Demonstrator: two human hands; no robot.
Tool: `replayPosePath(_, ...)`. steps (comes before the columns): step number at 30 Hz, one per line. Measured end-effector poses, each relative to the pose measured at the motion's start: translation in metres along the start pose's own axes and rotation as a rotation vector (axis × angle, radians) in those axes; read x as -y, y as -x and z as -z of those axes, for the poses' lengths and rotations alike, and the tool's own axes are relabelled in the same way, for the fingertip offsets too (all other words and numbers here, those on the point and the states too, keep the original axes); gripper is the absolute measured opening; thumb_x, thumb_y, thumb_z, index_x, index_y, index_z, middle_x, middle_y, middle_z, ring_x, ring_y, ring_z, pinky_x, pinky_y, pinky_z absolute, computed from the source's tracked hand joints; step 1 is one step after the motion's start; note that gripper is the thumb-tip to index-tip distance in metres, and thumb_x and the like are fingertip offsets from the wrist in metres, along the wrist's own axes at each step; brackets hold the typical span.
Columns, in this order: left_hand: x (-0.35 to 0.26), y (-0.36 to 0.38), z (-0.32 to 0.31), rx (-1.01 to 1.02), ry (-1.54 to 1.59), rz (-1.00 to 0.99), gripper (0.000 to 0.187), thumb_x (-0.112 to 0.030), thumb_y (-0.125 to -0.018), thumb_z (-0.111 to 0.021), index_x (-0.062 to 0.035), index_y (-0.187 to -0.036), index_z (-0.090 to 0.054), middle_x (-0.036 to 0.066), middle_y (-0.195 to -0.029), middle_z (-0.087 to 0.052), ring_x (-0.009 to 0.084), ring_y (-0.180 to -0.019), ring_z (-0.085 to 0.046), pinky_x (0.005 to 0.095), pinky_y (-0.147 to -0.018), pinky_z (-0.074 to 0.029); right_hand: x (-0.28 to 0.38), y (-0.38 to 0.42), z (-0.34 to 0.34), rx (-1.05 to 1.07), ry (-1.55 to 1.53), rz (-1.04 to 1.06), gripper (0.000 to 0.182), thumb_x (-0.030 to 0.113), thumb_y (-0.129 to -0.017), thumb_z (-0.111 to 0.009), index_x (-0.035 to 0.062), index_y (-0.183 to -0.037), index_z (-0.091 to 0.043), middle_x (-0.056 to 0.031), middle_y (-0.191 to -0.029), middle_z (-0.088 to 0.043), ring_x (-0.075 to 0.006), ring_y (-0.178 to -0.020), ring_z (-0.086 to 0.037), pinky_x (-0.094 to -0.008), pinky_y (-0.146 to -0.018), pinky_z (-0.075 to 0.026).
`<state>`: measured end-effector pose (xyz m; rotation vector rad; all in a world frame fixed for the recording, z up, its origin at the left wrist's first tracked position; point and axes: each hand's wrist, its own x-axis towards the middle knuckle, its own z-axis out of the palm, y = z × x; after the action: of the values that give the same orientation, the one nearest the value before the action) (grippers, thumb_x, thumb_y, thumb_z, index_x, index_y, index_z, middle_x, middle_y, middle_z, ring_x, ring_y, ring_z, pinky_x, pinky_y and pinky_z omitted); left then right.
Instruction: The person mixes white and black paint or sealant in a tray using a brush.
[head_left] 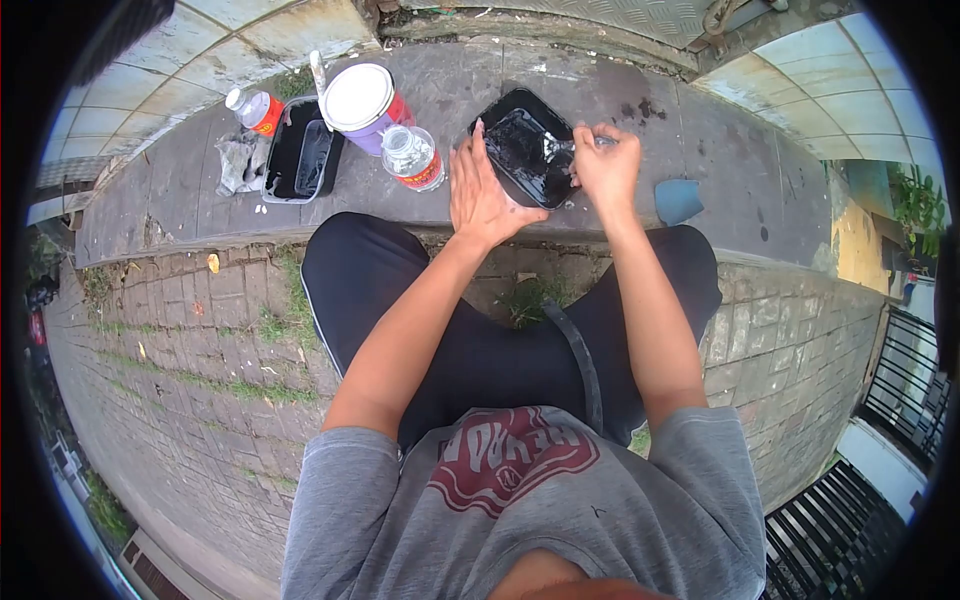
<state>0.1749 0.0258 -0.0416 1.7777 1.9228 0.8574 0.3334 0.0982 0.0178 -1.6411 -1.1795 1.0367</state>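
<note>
A black rectangular tray (515, 130) with wet, shiny dark contents and whitish streaks stands tilted in angle on the grey ledge. Against its left side and near corner rests my left hand (485, 195), fingers spread. My right hand (607, 165) is at the tray's right rim, its fingers closed round a small tool whose handle is mostly hidden; the tool's end reaches over the inside of the tray. Left of my left hand stands an open clear bottle (412, 160) with a red and yellow label. Behind it is a purple tub (365, 138) with a white lid.
A second black tray (303, 155), a labelled bottle (258, 112) and a crumpled grey cloth (240, 165) lie at the ledge's left. A blue-grey piece (678, 201) lies right of my right hand. Tiled walls rise behind the ledge (740, 150).
</note>
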Motion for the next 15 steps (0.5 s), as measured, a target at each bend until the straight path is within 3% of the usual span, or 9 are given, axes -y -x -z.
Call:
replayPosePath(2,0.001,0.000,-0.001,0.011,-0.002,0.016,0.161,-0.046,-0.044,-0.100,-0.0051,-0.163,0.001,0.031,-0.154,-0.032,0.0480,-0.148,-0.029,0.0565,-0.128,-0.017,-0.005,-0.010,0.004,-0.092,0.045,0.019,0.027,0.015,-0.097,-0.070,-0.0108,-0.089,-0.069,-0.0092,-0.054,-0.063,-0.0137,-0.041,-0.059,-0.0313,-0.037,-0.045)
replayPosePath(5,0.000,0.001,-0.004,0.023,0.006,0.030,0.161,-0.046,-0.044,-0.100,-0.0064,-0.163,0.001,0.032,-0.155,-0.031,0.0500,-0.149,-0.027,0.0568,-0.128,-0.016,0.004,0.000,-0.006,-0.021,-0.029,0.014,0.028,0.018,-0.098,-0.071,-0.0071,-0.087,-0.065,-0.0089,-0.054,-0.063,-0.0125,-0.040,-0.057,-0.0282,-0.037,-0.042)
replayPosePath(9,0.004,0.001,-0.003,0.013,0.016,0.016,0.160,-0.044,-0.044,-0.101,-0.0070,-0.163,0.000,0.032,-0.155,-0.031,0.0513,-0.149,-0.026,0.0570,-0.128,-0.017,-0.010,-0.001,0.001,-0.023,0.039,0.030,0.030,0.017,-0.095,-0.071,-0.0130,-0.093,-0.069,-0.0106,-0.053,-0.062,-0.0148,-0.040,-0.060,-0.0311,-0.037,-0.045)
replayPosePath(10,0.003,0.002,-0.004,0.010,0.020,0.015,0.160,-0.043,-0.044,-0.101,-0.0071,-0.163,0.000,0.032,-0.155,-0.030,0.0515,-0.149,-0.026,0.0571,-0.128,-0.017,-0.002,-0.002,0.007,-0.054,0.027,-0.041,0.031,0.018,-0.096,-0.071,-0.0128,-0.093,-0.069,-0.0111,-0.053,-0.063,-0.0156,-0.040,-0.060,-0.0309,-0.037,-0.044)
replayPosePath(15,-0.001,0.002,-0.002,0.014,0.025,0.018,0.159,-0.042,-0.044,-0.101,-0.0063,-0.163,-0.002,0.030,-0.154,-0.033,0.0502,-0.147,-0.029,0.0568,-0.127,-0.019,-0.004,0.003,-0.014,-0.020,-0.054,0.026,0.030,0.017,-0.096,-0.070,-0.0125,-0.095,-0.069,-0.0125,-0.053,-0.062,-0.0155,-0.039,-0.059,-0.0304,-0.035,-0.042)
